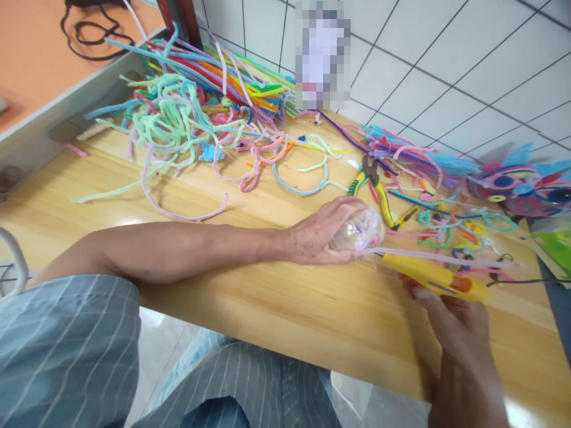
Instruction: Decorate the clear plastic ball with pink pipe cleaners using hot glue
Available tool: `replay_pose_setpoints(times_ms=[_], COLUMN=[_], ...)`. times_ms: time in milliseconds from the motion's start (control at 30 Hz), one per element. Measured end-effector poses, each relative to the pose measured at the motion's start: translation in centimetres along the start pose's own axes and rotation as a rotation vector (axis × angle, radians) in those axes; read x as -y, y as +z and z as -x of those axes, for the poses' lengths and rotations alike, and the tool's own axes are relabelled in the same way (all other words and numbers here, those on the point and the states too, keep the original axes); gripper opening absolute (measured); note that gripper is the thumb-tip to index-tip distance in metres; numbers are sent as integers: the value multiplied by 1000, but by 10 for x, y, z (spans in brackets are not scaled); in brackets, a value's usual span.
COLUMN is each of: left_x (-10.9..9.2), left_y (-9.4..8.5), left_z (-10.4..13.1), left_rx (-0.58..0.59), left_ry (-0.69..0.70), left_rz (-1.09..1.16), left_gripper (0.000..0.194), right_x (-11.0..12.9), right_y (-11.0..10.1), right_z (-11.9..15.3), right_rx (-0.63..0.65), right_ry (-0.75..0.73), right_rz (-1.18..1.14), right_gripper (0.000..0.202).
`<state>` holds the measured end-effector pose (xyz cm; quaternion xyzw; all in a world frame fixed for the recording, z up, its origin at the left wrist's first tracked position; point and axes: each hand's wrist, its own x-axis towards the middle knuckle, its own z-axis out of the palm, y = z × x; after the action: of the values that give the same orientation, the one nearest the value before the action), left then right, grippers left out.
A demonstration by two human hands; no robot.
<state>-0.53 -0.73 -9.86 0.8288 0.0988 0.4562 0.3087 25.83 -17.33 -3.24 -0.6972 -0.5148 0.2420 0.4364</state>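
My left hand (321, 235) is wrapped round a clear, rounded plastic piece (357, 230), perhaps a bottle part, just right of the middle of the view. A pale lilac pipe cleaner (428, 255) runs from this piece out to the right. My right hand (459, 318) grips a yellow hot glue gun (437, 276). Its nozzle points left and reaches close to the lower edge of the clear piece; whether they touch I cannot tell. A black cord trails from the gun's back end to the right.
Pliers with yellow-green handles (381, 196) lie just beyond my left hand. Heaped pipe cleaners (169, 119) cover the table's back left, with more bundles (401, 148) along the tiled wall. A decorated figure with big eyes (521, 184) sits at the right. Pixelation hides an object at the wall.
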Motion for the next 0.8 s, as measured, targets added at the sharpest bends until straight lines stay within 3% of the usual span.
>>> replay_pose_setpoints(times_ms=[333,533,800], left_x=[0,0,0], left_y=[1,0,0], left_z=[1,0,0], left_rx=[26,15,23], left_ry=[-50,-9,-48], left_rz=[47,54,42], left_gripper=[82,81,82], right_x=[-1,3,-7], right_y=[-2,1,-5], right_z=[-2,-1,-1], right_rx=[17,55,-1], right_ry=[-24,-37,3], right_rz=[10,-4,-34], right_gripper=[21,16,19])
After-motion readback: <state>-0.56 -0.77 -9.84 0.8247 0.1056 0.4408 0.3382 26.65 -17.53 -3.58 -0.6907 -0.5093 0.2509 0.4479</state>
